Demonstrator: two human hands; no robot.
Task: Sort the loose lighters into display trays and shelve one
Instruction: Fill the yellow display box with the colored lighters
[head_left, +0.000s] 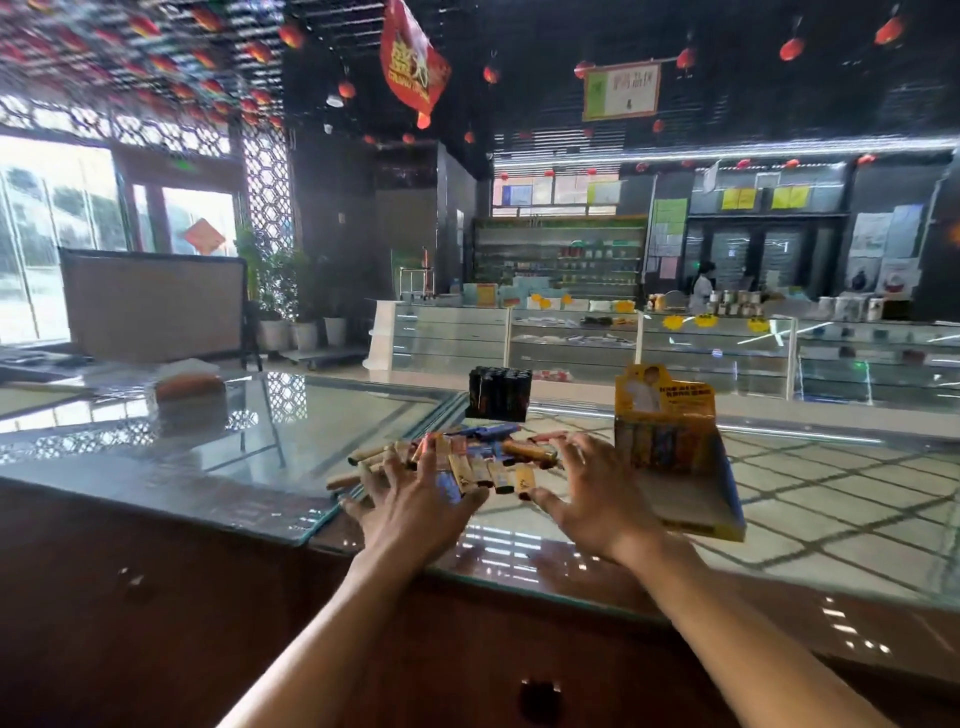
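Note:
A heap of loose lighters (483, 457), orange, tan and blue, lies on the glass counter (291, 441). My left hand (415, 499) is spread flat over the left part of the heap, fingers straight. My right hand (587, 488) reaches over the right side, fingers spread and slightly bent, holding nothing. A yellow and blue display tray (685, 467) stands just right of my right hand, with several lighters upright in its back row. A block of black lighters (500, 393) stands behind the heap.
The counter's wooden front edge (467, 623) runs below my arms. An orange tissue box (189, 387) sits at the left on the glass. Glass showcases (571, 338) and shelves line the far side of the shop. A person (702, 291) stands behind them.

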